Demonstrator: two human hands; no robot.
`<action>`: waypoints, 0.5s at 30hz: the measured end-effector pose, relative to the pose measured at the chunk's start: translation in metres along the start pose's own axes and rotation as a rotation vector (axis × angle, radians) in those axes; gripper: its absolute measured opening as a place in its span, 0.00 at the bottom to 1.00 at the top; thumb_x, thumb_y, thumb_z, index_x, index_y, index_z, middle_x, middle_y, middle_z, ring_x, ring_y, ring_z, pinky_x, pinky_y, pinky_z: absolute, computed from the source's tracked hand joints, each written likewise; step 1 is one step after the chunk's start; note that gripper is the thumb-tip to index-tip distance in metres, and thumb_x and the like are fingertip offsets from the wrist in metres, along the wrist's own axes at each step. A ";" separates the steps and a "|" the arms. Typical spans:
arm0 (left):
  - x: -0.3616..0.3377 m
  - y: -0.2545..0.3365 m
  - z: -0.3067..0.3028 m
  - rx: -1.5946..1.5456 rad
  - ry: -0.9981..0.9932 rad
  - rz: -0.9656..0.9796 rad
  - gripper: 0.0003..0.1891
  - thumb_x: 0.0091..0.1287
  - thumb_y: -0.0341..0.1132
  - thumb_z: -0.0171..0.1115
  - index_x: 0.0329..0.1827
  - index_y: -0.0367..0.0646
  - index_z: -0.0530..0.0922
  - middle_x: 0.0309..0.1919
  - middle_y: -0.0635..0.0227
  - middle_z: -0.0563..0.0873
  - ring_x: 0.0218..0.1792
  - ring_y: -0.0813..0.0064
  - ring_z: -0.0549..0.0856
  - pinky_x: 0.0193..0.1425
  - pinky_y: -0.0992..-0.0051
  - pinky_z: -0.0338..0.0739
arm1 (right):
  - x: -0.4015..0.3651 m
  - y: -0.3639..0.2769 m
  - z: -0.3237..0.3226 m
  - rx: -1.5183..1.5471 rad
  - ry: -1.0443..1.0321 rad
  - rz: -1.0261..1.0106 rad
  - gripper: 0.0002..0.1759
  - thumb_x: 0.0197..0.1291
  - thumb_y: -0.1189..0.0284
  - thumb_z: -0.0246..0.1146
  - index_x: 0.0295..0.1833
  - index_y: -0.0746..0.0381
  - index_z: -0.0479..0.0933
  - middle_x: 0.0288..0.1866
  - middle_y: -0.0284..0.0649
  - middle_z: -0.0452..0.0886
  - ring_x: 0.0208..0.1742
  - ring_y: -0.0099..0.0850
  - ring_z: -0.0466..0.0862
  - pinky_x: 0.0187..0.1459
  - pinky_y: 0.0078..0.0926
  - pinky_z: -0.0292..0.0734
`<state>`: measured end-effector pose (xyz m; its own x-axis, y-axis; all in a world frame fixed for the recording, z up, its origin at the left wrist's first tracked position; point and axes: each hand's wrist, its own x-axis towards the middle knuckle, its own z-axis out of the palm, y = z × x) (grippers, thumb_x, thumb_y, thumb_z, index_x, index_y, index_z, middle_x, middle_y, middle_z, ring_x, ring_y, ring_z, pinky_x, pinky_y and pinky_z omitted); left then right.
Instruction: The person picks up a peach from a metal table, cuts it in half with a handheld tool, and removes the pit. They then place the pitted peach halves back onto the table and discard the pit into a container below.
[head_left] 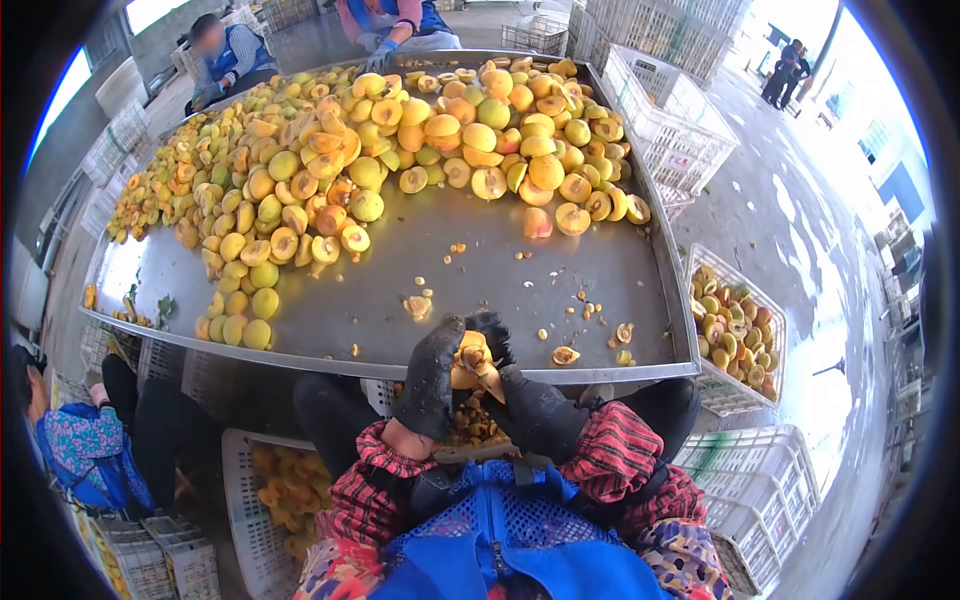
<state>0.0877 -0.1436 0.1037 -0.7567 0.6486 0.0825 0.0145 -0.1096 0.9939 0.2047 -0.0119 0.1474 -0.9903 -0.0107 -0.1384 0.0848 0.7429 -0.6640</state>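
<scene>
Both of my hands wear dark gloves and meet at the near edge of the metal table. My left hand (432,380) is closed around a yellow peach (470,358), which looks cut open. From the other side, my right hand (540,408) grips the same peach, its thumb near a pale pointed piece. Whether a small tool is in that hand cannot be made out. On the metal table (440,240) just beyond lie peach scraps (418,305) and loose pits. Below my hands, between my knees, more scraps (470,420) show in part.
A large heap of halved peaches (300,170) covers the table's far and left side. Crates of fruit stand at right (738,335) and lower left (290,490); a white crate (755,480) is by my right side. Co-workers (230,55) sit across and to the left.
</scene>
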 end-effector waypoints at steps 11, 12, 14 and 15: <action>0.001 -0.041 -0.011 0.602 0.169 0.463 0.17 0.70 0.37 0.50 0.49 0.31 0.77 0.44 0.57 0.84 0.45 0.69 0.83 0.55 0.71 0.76 | 0.003 -0.021 -0.006 0.790 -0.322 0.391 0.17 0.62 0.67 0.58 0.50 0.66 0.65 0.27 0.40 0.75 0.19 0.29 0.76 0.20 0.29 0.71; 0.000 -0.041 -0.010 0.461 0.145 0.372 0.17 0.70 0.38 0.49 0.49 0.31 0.77 0.44 0.57 0.83 0.45 0.69 0.83 0.55 0.71 0.76 | 0.003 -0.018 -0.003 0.879 -0.359 0.388 0.17 0.63 0.67 0.59 0.50 0.66 0.65 0.27 0.39 0.74 0.18 0.26 0.74 0.18 0.27 0.70; -0.004 -0.016 -0.001 0.020 0.083 0.072 0.20 0.72 0.42 0.46 0.49 0.31 0.77 0.45 0.57 0.83 0.45 0.69 0.83 0.54 0.71 0.77 | 0.006 -0.007 0.006 1.056 -0.431 0.380 0.17 0.63 0.66 0.59 0.50 0.65 0.65 0.28 0.37 0.74 0.15 0.21 0.71 0.15 0.22 0.67; -0.005 -0.002 0.006 -0.279 0.031 -0.138 0.21 0.73 0.43 0.45 0.49 0.31 0.77 0.45 0.57 0.83 0.45 0.69 0.83 0.53 0.72 0.78 | 0.005 -0.008 0.004 1.118 -0.444 0.393 0.17 0.63 0.66 0.59 0.51 0.64 0.65 0.28 0.36 0.74 0.16 0.21 0.70 0.16 0.21 0.68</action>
<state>0.0951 -0.1418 0.1022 -0.7587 0.6487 -0.0586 -0.2666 -0.2272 0.9367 0.1997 -0.0207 0.1488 -0.7735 -0.3026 -0.5569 0.6252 -0.2202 -0.7487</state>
